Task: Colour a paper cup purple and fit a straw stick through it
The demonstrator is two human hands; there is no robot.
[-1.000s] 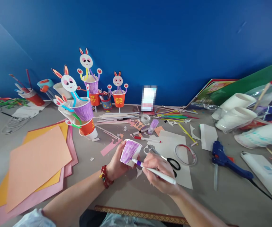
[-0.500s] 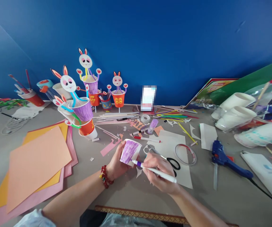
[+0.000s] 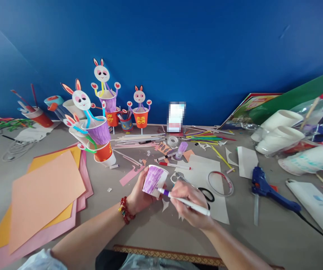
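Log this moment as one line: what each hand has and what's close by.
left hand: holding cup, partly purple | right hand: holding marker, tip at cup | nearby: scissors, tape roll, red-capped pen

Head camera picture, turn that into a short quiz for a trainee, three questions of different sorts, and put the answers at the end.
1. True or false: the side of the paper cup facing the camera, held in the left hand, is purple all over.
2. Multiple choice: which hand holds the white-barrelled marker? A, the left hand; B, the right hand; C, neither.
3. Open question: what colour is the body of the glue gun on the right of the picture?

Key: 1, false, part of that side is white. 2, B. 3, blue.
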